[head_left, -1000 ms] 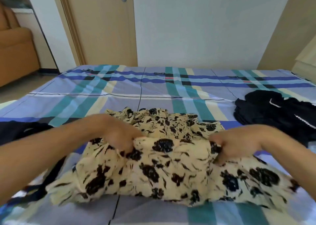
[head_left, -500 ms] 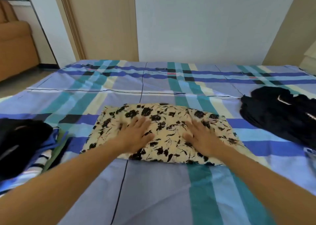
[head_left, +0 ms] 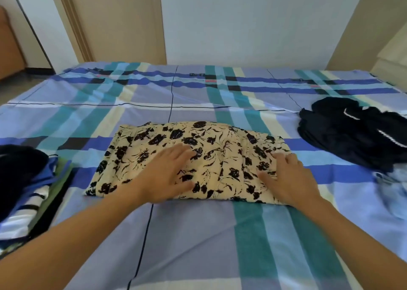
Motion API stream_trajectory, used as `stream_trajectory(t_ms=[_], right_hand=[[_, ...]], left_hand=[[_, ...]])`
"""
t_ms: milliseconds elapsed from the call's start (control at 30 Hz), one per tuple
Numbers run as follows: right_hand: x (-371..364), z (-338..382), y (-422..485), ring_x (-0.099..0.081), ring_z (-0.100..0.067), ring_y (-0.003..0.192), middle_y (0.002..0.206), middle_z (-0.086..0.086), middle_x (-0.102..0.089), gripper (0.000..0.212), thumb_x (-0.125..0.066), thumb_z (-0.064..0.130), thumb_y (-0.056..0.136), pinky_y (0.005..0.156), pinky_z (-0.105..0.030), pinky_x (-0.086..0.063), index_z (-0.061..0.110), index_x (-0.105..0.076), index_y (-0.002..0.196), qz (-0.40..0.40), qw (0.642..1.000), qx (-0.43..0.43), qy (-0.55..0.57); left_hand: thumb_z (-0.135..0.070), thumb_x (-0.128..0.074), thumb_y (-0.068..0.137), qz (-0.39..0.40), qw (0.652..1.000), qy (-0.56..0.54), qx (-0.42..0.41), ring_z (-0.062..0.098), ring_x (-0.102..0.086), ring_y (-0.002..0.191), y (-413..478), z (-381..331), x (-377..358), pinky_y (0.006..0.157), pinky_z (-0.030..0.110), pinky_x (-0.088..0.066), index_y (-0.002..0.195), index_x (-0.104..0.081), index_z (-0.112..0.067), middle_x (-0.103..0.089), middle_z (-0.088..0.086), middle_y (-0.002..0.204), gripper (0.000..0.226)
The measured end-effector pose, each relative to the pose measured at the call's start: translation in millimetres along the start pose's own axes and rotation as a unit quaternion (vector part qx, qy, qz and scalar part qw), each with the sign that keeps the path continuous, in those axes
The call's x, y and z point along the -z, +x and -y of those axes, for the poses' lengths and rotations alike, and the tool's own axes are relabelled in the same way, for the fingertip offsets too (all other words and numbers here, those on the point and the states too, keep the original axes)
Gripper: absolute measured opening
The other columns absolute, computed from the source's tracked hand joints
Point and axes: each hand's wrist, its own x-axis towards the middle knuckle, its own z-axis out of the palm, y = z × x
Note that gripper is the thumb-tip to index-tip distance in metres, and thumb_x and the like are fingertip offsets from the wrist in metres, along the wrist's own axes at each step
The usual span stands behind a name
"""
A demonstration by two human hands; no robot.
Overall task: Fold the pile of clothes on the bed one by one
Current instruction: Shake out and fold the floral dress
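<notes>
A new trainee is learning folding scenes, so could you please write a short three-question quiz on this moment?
1. True or false: the left hand and right hand grip the floral garment in fists.
2. The dark heap lies: A) right of the floral garment, B) on it, C) on the floor.
3. Fill in: the stack at the left holds a white piece with dark ____.
Key: 1 false, they lie flat; 2 A; 3 stripes.

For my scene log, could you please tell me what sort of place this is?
Probably a bedroom: a bed with a blue-and-teal plaid sheet, a beige wooden door behind it, and dark clothes heaped on it.
</notes>
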Motion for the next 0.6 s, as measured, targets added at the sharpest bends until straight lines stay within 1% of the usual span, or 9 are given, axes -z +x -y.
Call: stream_trajectory(t_ms=[33,100,167,267,333,400,500,567,600], right_hand=[[10.3,6.3,-7.5,-0.061,-0.031,0.107,0.118,-0.007,-0.061,0.055,-0.046,0.063,0.094,0.09,-0.043,-0.05,0.014,-0.055,0.118,0.008,0.999,0.003,0.031],[23.0,14.6,-23.7,-0.071,-0.029,0.074,0.079,-0.005,-0.072,0.057,-0.047,0.06,0.096,0.071,-0.034,-0.056,0.006,-0.061,0.084,0.136,0.98,-0.017,0.141],[21.5,18.3,-39.0,-0.072,-0.025,0.057,0.065,-0.011,-0.073,0.063,-0.048,0.056,0.099,0.053,-0.027,-0.051,-0.002,-0.067,0.082,0.259,0.94,-0.052,0.217],[9.9,15.5,-42.3,-0.073,-0.025,0.058,0.064,-0.013,-0.073,0.06,-0.05,0.052,0.099,0.053,-0.029,-0.056,-0.004,-0.069,0.086,0.215,0.931,-0.093,0.279],[4.2,11.1,-38.2,-0.074,-0.025,0.064,0.068,-0.012,-0.074,0.05,-0.057,0.047,0.097,0.065,-0.036,-0.063,-0.002,-0.069,0.092,0.156,0.896,-0.147,0.389],[1.9,9.1,-37.3,-0.076,-0.028,0.076,0.082,-0.016,-0.076,0.033,-0.065,0.037,0.095,0.073,-0.039,-0.063,0.004,-0.066,0.102,0.128,0.8,-0.216,0.546],[-3.4,7.1,-43.7,-0.071,-0.035,0.096,0.101,-0.019,-0.072,0.019,-0.068,0.026,0.094,0.086,-0.045,-0.058,0.011,-0.062,0.105,0.091,0.631,-0.266,0.723],[-10.5,5.5,-46.2,-0.07,-0.033,0.101,0.106,-0.016,-0.073,0.018,-0.067,0.023,0.094,0.093,-0.051,-0.055,0.013,-0.065,0.108,0.051,0.564,-0.273,0.778],[-14.3,5.3,-46.2,-0.071,-0.031,0.101,0.108,-0.014,-0.074,0.022,-0.069,0.023,0.092,0.095,-0.051,-0.054,0.013,-0.067,0.112,0.036,0.552,-0.272,0.788]], left_hand=[[-0.073,-0.035,0.081,0.027,0.999,0.022,-0.041,0.015,0.002,0.154,2.4,-14.0,1.0,0.125,0.046,-0.006,0.159,-0.01,-0.03,-0.003,-0.006,0.167,0.092],[-0.063,-0.045,0.077,0.071,0.993,0.07,-0.059,0.014,0.009,0.153,4.4,-34.3,-8.6,0.125,0.045,-0.001,0.158,0.0,-0.033,0.006,-0.009,0.166,0.098],[-0.051,-0.05,0.085,0.074,0.991,0.102,-0.035,0.018,0.007,0.154,5.5,-47.2,-20.9,0.125,0.047,-0.003,0.159,0.002,-0.03,0.005,-0.004,0.167,0.093],[-0.036,-0.05,0.097,0.037,0.99,0.137,-0.001,0.026,-0.008,0.154,11.1,-57.9,-34.9,0.123,0.05,-0.015,0.159,-0.008,-0.022,-0.01,0.004,0.167,0.077],[-0.017,-0.053,0.095,0.009,0.991,0.134,0.007,0.029,-0.035,0.145,15.4,-64.5,-39.7,0.116,0.049,-0.035,0.154,-0.03,-0.017,-0.036,0.008,0.158,0.063],[-0.009,-0.052,0.092,-0.032,0.994,0.108,0.011,0.024,-0.057,0.124,19.3,-70.4,-34.7,0.096,0.043,-0.053,0.142,-0.047,-0.02,-0.057,0.002,0.141,0.052],[-0.015,-0.04,0.097,-0.069,0.993,0.092,-0.003,0.014,-0.066,0.097,19.4,-84.9,-16.9,0.075,0.031,-0.056,0.136,-0.051,-0.024,-0.064,-0.008,0.128,0.041],[-0.043,-0.017,0.102,-0.05,0.995,0.083,-0.031,0.009,-0.063,0.079,9.1,-98.0,-14.0,0.067,0.026,-0.055,0.13,-0.053,-0.024,-0.066,-0.009,0.118,0.049],[-0.061,-0.011,0.099,-0.024,0.995,0.089,-0.037,0.009,-0.062,0.078,-0.4,-106.4,-15.5,0.067,0.026,-0.056,0.128,-0.053,-0.024,-0.065,-0.009,0.113,0.063]])
